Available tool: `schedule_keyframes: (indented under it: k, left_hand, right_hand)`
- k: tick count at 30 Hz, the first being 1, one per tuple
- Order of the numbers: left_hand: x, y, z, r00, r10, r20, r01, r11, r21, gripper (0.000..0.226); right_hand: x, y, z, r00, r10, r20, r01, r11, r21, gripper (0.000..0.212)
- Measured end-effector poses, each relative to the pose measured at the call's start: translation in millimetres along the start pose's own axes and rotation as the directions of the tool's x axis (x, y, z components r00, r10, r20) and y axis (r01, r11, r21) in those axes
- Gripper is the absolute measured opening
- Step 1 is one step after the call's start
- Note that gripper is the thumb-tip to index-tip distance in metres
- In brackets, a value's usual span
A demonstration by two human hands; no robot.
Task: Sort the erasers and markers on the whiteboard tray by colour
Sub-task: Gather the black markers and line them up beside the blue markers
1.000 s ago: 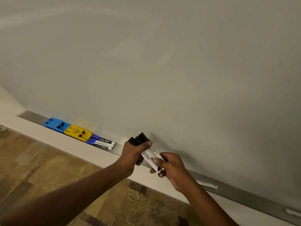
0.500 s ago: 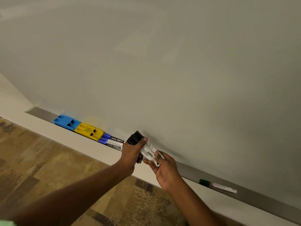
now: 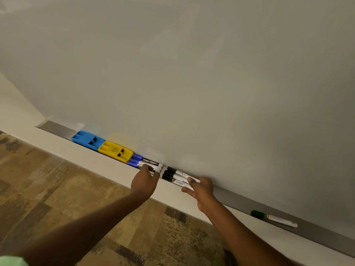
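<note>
A blue eraser (image 3: 87,140) and a yellow eraser (image 3: 115,151) sit side by side at the left end of the whiteboard tray (image 3: 236,200). Right of them lie blue-capped markers (image 3: 143,162). My left hand (image 3: 145,182) touches their white ends with its fingertips and holds nothing. Three black-capped markers (image 3: 173,175) lie together on the tray just right of the blue ones. My right hand (image 3: 201,189) has thumb and fingers on their white ends. A green-capped marker (image 3: 273,218) lies alone farther right on the tray.
The whiteboard (image 3: 192,73) fills the upper view. A pale ledge (image 3: 96,160) runs below the tray. Patterned brown carpet (image 3: 48,189) lies beneath. A white wall (image 3: 13,104) meets the board at the left.
The black markers went from held in both hands above the tray down onto the tray, beside the blue markers. My left hand let go of them and moved onto the blue markers' ends.
</note>
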State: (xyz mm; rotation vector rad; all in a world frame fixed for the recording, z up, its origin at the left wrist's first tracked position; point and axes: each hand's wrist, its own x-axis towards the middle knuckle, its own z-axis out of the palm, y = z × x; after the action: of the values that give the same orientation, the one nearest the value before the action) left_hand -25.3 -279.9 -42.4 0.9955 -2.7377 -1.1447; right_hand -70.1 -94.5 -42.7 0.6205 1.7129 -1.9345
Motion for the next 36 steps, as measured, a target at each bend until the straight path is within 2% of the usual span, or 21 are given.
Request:
schedule_keyframes:
  k: [4,7,10,12,14,17,20,22,24,26,31,36]
  left_hand:
    - [8,-5,-4,0.971,0.239,0.004,-0.233,0.941,0.247,0.027]
    - [12,-7,-5,0.898,0.435,0.070,-0.429,0.826,0.365,0.029]
    - [15,-12,-3,0.809,0.560,0.178,-0.577,0.699,0.423,0.028]
    - [16,-15,0,0.772,0.597,0.217,-0.628,0.666,0.403,0.030]
    - [16,-19,4,0.741,0.613,0.272,-0.667,0.628,0.401,0.037]
    - [17,-26,11,0.715,0.569,0.407,-0.699,0.579,0.419,0.061]
    - [20,-33,18,0.677,0.519,0.521,-0.735,0.511,0.447,0.076]
    - [21,-36,21,0.652,0.511,0.560,-0.758,0.461,0.462,0.078]
    - [22,-38,21,0.639,0.497,0.587,-0.769,0.428,0.475,0.077]
    - [22,-38,20,0.634,0.489,0.600,-0.774,0.401,0.491,0.077]
    - [25,-37,18,0.631,0.480,0.610,-0.775,0.361,0.518,0.077]
    - [25,-35,16,0.640,0.456,0.618,-0.767,0.338,0.545,0.079]
  right_hand:
    - [12,3,12,0.999,0.001,-0.036,-0.002,1.000,-0.026,0.006]
    - [19,4,18,0.999,0.017,-0.051,-0.019,0.999,-0.030,0.009]
    - [23,7,25,0.997,0.040,-0.058,-0.043,0.998,-0.047,0.015]
    - [25,9,29,0.997,0.035,-0.075,-0.039,0.998,-0.052,0.017]
    - [26,11,31,0.993,0.028,-0.116,-0.037,0.996,-0.077,0.018]
    - [27,14,38,0.979,0.003,-0.206,-0.040,0.984,-0.175,0.021]
    - [26,17,50,0.958,0.008,-0.288,-0.076,0.970,-0.229,0.044]
    - [24,15,56,0.940,0.045,-0.339,-0.130,0.964,-0.232,0.053]
    - [25,12,61,0.922,0.045,-0.385,-0.160,0.949,-0.272,0.044]
    - [25,9,65,0.913,0.017,-0.408,-0.192,0.899,-0.393,0.040]
    - [20,6,72,0.913,-0.019,-0.407,-0.245,0.773,-0.585,0.060]
    - [14,3,77,0.919,-0.036,-0.394,-0.205,0.808,-0.553,0.062]
